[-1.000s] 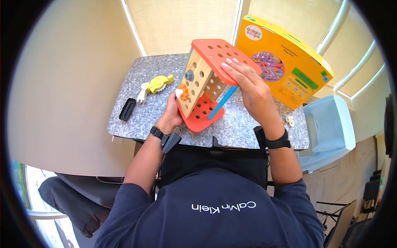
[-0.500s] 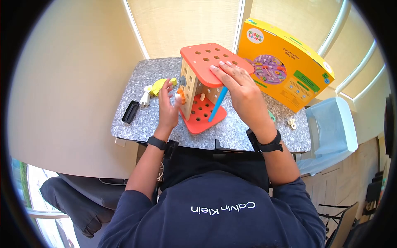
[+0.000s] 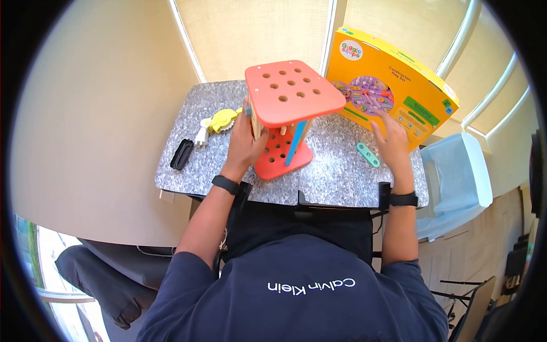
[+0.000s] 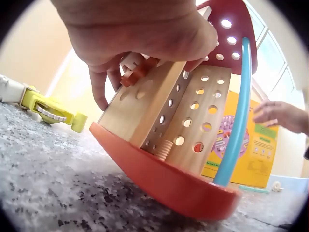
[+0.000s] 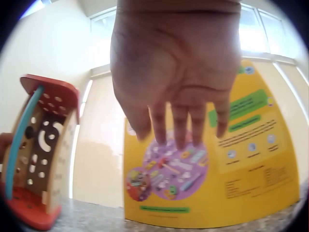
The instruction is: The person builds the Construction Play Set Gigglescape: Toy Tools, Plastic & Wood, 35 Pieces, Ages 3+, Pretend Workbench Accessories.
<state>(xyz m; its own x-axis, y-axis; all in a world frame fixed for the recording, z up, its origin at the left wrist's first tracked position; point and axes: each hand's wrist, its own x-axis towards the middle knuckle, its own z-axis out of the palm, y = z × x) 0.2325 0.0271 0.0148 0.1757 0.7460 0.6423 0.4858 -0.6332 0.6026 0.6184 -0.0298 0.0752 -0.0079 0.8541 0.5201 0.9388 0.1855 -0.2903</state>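
Frame (image 3: 297, 111): on table (image 3: 336, 179), midway between left and right edges | Left hand (image 3: 244, 147): fingers clamped on its side panel (image 4: 123, 116) | Right hand (image 3: 394, 143): fingers apart, holding nothing, toward right edge | Done: plates (image 3: 325, 104), rod (image 3: 294, 145), gear (image 4: 139, 72) joined | Remaining, I judge: strip (image 3: 368, 155) loose near right edge; frame looks built, fitting perhaps unfinished

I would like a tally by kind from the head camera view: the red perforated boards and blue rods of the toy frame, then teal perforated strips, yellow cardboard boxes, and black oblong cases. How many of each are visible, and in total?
Red perforated boards: 2
Blue rod: 1
Teal perforated strip: 1
Yellow cardboard box: 1
Black oblong case: 1
Total: 6
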